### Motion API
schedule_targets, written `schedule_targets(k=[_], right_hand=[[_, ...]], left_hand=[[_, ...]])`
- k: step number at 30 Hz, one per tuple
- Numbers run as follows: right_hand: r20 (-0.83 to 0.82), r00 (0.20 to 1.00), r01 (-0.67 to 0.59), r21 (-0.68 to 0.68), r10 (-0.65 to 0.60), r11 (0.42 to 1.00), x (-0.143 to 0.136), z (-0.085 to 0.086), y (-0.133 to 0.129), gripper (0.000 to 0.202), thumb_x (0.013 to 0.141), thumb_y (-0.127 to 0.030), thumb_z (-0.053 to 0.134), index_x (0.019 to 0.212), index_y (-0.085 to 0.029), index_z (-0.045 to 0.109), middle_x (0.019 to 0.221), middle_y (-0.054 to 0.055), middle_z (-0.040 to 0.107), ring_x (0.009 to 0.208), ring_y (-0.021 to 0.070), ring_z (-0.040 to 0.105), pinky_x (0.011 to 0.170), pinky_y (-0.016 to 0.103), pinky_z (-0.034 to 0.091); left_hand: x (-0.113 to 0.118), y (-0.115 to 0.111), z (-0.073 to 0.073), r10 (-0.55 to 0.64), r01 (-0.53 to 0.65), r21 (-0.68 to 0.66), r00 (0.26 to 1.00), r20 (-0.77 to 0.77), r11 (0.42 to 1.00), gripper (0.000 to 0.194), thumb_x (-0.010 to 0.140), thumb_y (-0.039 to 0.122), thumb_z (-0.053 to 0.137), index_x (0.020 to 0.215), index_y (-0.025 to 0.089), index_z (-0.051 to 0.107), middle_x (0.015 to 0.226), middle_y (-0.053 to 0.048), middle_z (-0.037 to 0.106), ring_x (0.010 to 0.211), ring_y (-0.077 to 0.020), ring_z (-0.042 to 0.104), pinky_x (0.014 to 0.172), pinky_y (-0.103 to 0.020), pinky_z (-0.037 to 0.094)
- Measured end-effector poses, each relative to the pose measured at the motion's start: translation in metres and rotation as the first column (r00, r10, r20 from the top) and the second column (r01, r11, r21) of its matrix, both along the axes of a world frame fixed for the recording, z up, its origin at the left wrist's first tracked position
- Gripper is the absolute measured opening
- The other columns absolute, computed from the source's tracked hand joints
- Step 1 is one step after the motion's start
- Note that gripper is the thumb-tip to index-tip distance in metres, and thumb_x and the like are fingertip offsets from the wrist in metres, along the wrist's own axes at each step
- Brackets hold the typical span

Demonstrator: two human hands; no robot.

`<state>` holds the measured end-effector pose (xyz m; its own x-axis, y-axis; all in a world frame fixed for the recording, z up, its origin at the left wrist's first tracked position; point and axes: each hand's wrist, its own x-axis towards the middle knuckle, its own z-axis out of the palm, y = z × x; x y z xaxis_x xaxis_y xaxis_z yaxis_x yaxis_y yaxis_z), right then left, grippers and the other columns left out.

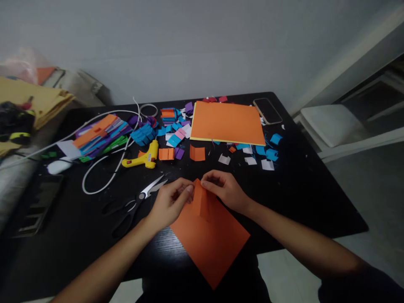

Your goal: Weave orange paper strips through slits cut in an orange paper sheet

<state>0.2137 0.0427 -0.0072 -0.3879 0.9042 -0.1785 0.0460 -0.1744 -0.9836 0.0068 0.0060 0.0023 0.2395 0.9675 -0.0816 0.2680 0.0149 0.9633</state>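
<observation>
An orange sheet of paper (211, 244) lies turned cornerwise at the table's front edge, its near corner hanging toward me. At its far corner stands a raised, creased orange paper flap (200, 200). My left hand (173, 200) pinches the flap's left side, fingers curled. From the right, my right hand (225, 189) closes thumb and fingertips on its upper edge. Whether the flap is a separate piece or part of the sheet, I cannot tell. Open-bladed scissors (142, 196) with black handles lie just left of my left hand.
A yellow glue gun (143, 159) with a white cable (91, 192) lies beyond the scissors. Behind are stacked orange sheets (229, 122), a phone (267, 110), folded paper strips (101, 134) and many coloured scraps (178, 136). A dark flat tray-like object (50, 189) is at left.
</observation>
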Motion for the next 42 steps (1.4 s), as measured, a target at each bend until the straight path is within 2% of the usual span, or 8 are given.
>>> schedule_targets(k=[7,11,17,21,24,31,37,42], right_hand=[[0.050,0.999,-0.015,0.103,0.010,0.995,-0.004,0.001,0.005,0.019,0.088,-0.037,0.072,0.088,-0.018,0.068,0.087,0.004,0.074,0.081,0.0176,0.069,0.077,0.031,0.055],[0.105,0.989,-0.121,0.159,0.105,0.980,-0.003,0.019,0.014,0.017,0.085,-0.034,0.076,0.090,-0.017,0.074,0.079,0.003,0.074,0.072,0.0156,0.067,0.068,0.027,0.051],[0.102,0.985,-0.163,0.260,0.141,0.952,-0.006,0.068,0.040,0.020,0.090,-0.037,0.075,0.087,-0.018,0.076,0.082,0.003,0.075,0.074,0.0158,0.069,0.069,0.027,0.053],[-0.041,0.999,-0.001,0.443,0.021,0.896,-0.015,0.103,0.049,0.014,0.091,-0.035,0.077,0.091,-0.021,0.078,0.086,0.002,0.078,0.079,0.0156,0.072,0.073,0.026,0.056],[-0.153,0.986,0.137,0.510,-0.067,0.849,-0.023,0.117,0.047,0.011,0.090,-0.032,0.079,0.088,-0.022,0.077,0.083,0.001,0.077,0.075,0.0141,0.072,0.068,0.024,0.057],[-0.079,0.997,0.026,0.533,0.020,0.846,-0.014,0.121,0.044,0.016,0.093,-0.027,0.078,0.108,-0.025,0.076,0.090,0.000,0.080,0.080,0.0135,0.075,0.070,0.023,0.059],[0.113,0.976,-0.209,0.719,0.185,0.663,0.001,0.129,0.046,0.027,0.096,-0.011,0.070,0.119,-0.025,0.073,0.106,0.001,0.079,0.094,0.0132,0.075,0.083,0.026,0.060],[0.121,0.974,-0.219,0.727,0.193,0.651,-0.002,0.131,0.044,0.031,0.094,-0.011,0.072,0.122,-0.024,0.069,0.107,0.003,0.078,0.094,0.0143,0.075,0.084,0.028,0.062]], left_hand=[[0.001,0.006,-0.011,-0.012,0.013,0.043,1.000,-0.011,0.999,0.025,0.097,0.037,0.057,0.091,0.015,0.067,0.065,0.001,0.063,0.058,-0.0125,0.057,0.056,-0.022,0.044],[-0.001,0.007,0.000,-0.028,0.032,0.085,0.998,-0.055,0.996,0.025,0.096,0.035,0.058,0.082,0.015,0.065,0.062,0.002,0.057,0.055,-0.0113,0.050,0.053,-0.021,0.038],[-0.010,0.027,0.060,-0.023,0.054,0.214,0.989,-0.143,0.975,0.023,0.098,0.032,0.059,0.083,0.015,0.066,0.065,0.003,0.055,0.059,-0.0112,0.048,0.057,-0.022,0.038],[-0.016,0.045,0.115,-0.006,0.073,0.336,0.981,-0.195,0.939,0.018,0.098,0.030,0.060,0.088,0.017,0.068,0.072,0.002,0.061,0.066,-0.0116,0.054,0.062,-0.022,0.041],[-0.016,0.047,0.139,-0.006,0.084,0.420,0.983,-0.183,0.904,0.020,0.101,0.028,0.058,0.090,0.018,0.070,0.075,0.001,0.067,0.066,-0.0115,0.058,0.062,-0.021,0.043],[-0.016,0.046,0.131,0.060,0.083,0.546,0.969,-0.240,0.834,0.020,0.100,0.024,0.060,0.084,0.016,0.068,0.071,0.000,0.066,0.062,-0.0104,0.056,0.058,-0.022,0.042],[-0.019,0.051,0.126,0.036,0.068,0.488,0.979,-0.200,0.870,0.018,0.101,0.026,0.062,0.087,0.019,0.071,0.067,0.003,0.063,0.060,-0.0088,0.055,0.056,-0.020,0.042],[-0.020,0.051,0.125,0.058,0.021,0.450,0.985,-0.162,0.893,0.014,0.100,0.029,0.066,0.094,0.021,0.075,0.070,0.003,0.066,0.061,-0.0090,0.057,0.057,-0.019,0.043]])
